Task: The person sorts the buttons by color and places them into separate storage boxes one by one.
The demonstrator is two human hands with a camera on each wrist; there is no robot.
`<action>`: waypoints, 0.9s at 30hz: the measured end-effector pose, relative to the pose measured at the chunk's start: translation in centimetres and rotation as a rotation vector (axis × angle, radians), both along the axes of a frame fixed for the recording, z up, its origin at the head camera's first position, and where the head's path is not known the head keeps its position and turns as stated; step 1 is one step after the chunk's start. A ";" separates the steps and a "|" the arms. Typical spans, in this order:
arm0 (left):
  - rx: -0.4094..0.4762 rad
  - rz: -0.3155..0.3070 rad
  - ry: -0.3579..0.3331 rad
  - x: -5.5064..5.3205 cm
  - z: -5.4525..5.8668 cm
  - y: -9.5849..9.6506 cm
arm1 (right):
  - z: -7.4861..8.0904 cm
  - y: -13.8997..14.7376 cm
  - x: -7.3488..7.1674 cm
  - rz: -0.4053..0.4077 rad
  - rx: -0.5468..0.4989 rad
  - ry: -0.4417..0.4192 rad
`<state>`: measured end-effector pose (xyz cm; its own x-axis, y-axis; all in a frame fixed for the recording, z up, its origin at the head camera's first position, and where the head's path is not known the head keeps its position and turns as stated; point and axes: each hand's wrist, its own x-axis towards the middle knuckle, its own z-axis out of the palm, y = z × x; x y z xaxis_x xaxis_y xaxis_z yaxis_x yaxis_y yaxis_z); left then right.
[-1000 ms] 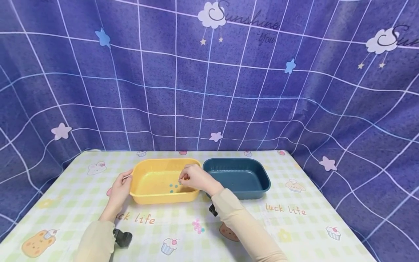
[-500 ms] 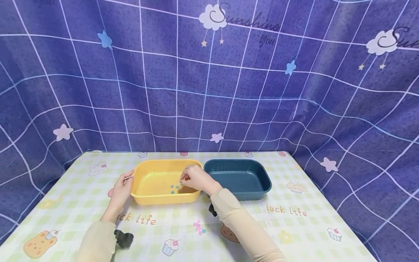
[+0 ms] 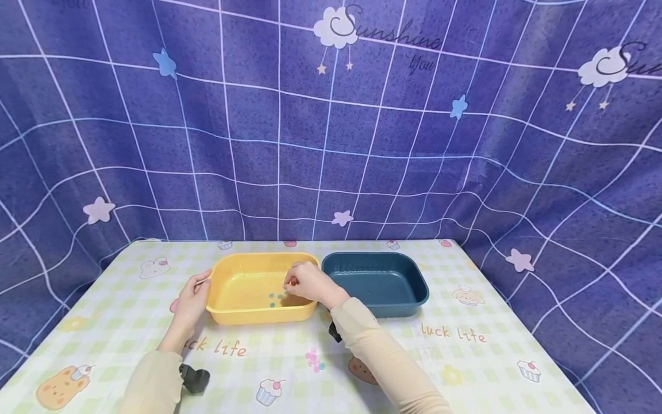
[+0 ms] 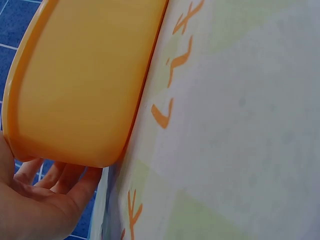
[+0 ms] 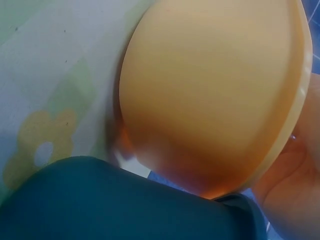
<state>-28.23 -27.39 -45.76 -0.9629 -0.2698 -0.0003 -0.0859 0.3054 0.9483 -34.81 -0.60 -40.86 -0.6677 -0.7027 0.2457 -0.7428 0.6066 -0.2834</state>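
Observation:
A yellow plastic tub (image 3: 261, 314) stands left of a dark teal tub (image 3: 374, 284) on the table. Several small round teal pieces (image 3: 280, 296) lie on the yellow tub's floor, toward its right; their exact kind is too small to tell. My left hand (image 3: 191, 302) holds the yellow tub's left end, its fingers (image 4: 62, 177) against the outer wall. My right hand (image 3: 312, 283) reaches over the right rim into that tub, fingers bent and tips close together beside the teal pieces. Whether anything sits between those fingertips is hidden. In the right wrist view, the tub's wall (image 5: 210, 90) blocks the fingertips.
A cluster of small pink pieces (image 3: 312, 357) with a teal one (image 3: 322, 366) lies on the patterned tablecloth (image 3: 222, 385) in front of the tubs. A purple gridded curtain (image 3: 258, 126) hangs behind the table. Black camera mounts (image 3: 195, 379) sit at both wrists.
The view has shifted slightly. Both hands stay at the yellow tub in nearly the same positions, and the tubs have not visibly moved.

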 end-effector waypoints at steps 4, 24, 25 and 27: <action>0.001 -0.003 -0.011 0.0 0.0 0.2 | -0.1 0.1 0.1 -0.012 0.014 0.000; -0.021 -0.006 0.008 0.2 0.2 0.1 | 0.4 0.9 0.8 0.027 -0.029 0.021; -0.021 -0.006 0.010 0.2 0.2 0.1 | 0.5 1.0 0.9 0.026 -0.032 0.015; -0.024 -0.004 0.013 0.2 0.3 0.0 | 0.7 1.0 0.9 0.024 -0.033 0.009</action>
